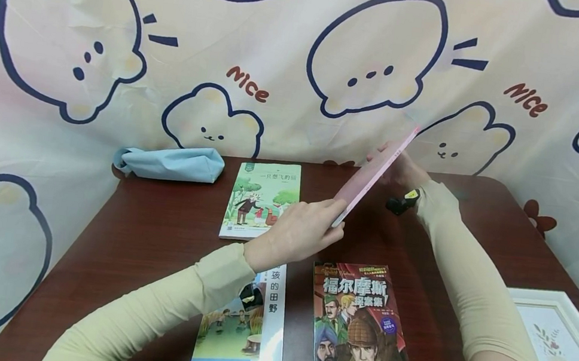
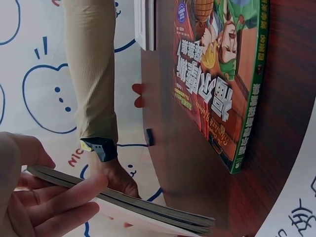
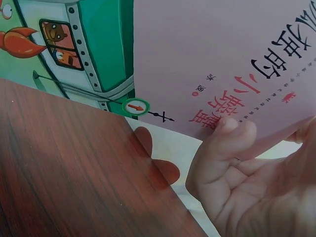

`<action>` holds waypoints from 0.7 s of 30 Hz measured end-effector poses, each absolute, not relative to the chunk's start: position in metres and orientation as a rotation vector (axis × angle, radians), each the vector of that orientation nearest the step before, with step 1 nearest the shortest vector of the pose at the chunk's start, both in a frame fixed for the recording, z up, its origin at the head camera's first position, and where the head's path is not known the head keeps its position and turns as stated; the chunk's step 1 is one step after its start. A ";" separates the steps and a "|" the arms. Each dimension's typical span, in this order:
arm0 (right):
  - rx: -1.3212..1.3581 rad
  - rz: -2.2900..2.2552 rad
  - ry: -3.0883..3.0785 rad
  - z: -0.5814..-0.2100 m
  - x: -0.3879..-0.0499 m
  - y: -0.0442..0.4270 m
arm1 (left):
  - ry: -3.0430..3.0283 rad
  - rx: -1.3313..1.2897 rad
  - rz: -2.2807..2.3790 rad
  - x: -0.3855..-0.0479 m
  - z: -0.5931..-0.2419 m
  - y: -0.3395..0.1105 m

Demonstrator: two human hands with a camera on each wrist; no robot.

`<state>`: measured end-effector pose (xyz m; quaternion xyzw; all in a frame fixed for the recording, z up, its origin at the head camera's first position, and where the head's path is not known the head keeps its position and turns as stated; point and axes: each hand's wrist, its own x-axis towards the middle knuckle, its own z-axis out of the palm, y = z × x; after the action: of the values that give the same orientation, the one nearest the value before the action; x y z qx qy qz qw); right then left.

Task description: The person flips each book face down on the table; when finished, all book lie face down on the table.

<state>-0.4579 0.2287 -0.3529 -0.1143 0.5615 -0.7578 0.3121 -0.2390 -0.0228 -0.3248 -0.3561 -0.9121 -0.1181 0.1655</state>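
Observation:
A thin pink book (image 1: 375, 176) is held up, tilted, above the back of the dark table (image 1: 165, 219). My left hand (image 1: 296, 229) grips its near lower end, with the book between thumb and fingers. At the far side, my right hand (image 1: 405, 169) holds the opposite edge; in the right wrist view its thumb (image 3: 239, 136) lies on the pink cover (image 3: 182, 54), which has a green illustrated part. Beneath the left forearm lies a book with a field scene (image 1: 231, 342), partly covered. A green-covered book (image 1: 260, 198) lies behind it, and a detective book (image 1: 365, 334) lies to the right.
A light blue fabric pouch (image 1: 177, 164) lies at the back left of the table. At the right edge sits a white-framed picture (image 1: 560, 358), partly behind the right forearm. A cartoon-printed cloth (image 1: 295, 43) hangs around the table's back and sides.

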 end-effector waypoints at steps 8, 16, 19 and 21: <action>-0.402 -1.986 1.662 -0.354 -0.445 0.235 | -2.612 -1.021 -0.272 -0.237 -0.326 -0.023; -1.115 -1.904 1.642 -0.374 -0.450 0.242 | -2.569 -1.054 -0.261 -0.236 -0.327 -0.023; -1.321 -1.833 1.488 -0.384 -0.463 0.247 | -2.548 -1.064 -0.245 -0.236 -0.327 -0.024; -1.258 -1.828 1.532 -0.385 -0.464 0.249 | -2.530 -1.070 -0.233 -0.236 -0.328 -0.024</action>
<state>-0.4636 0.2492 -0.3847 -0.4551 0.5542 -0.6611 0.2205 -0.2364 -0.0243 -0.3280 -0.3810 -0.9008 -0.0829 0.1910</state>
